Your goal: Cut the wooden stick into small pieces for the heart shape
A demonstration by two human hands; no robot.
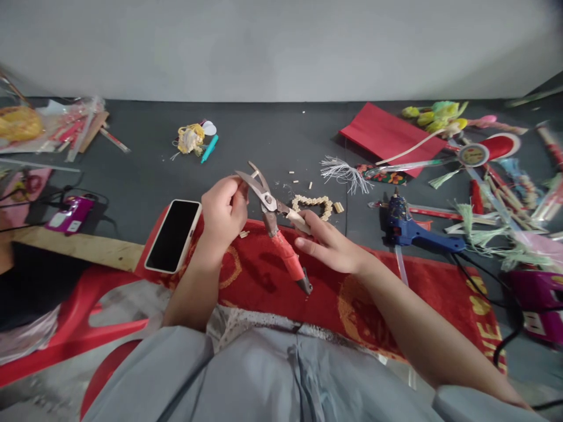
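Note:
My right hand (pixel 328 243) grips the pale-wrapped handle of a pair of pruning shears (pixel 284 252). The other handle, wrapped in red, swings free toward me, and the blades stand apart, pointing up and left. My left hand (pixel 225 208) is closed in a pinch beside the blade tips; what its fingers hold is hidden. Just beyond my right hand, on the dark table, lies a heart-shaped outline of short pale stick pieces (pixel 325 205). Several loose cut pieces (pixel 310 185) are scattered near it.
A phone (pixel 173 235) lies left on the red cloth (pixel 325 299). At right are a blue glue gun (pixel 407 225), red paper (pixel 382 138), tassels and craft bits. A teal marker (pixel 210 149) and a yellow yarn piece (pixel 190 139) lie farther back. Another person sits at far left.

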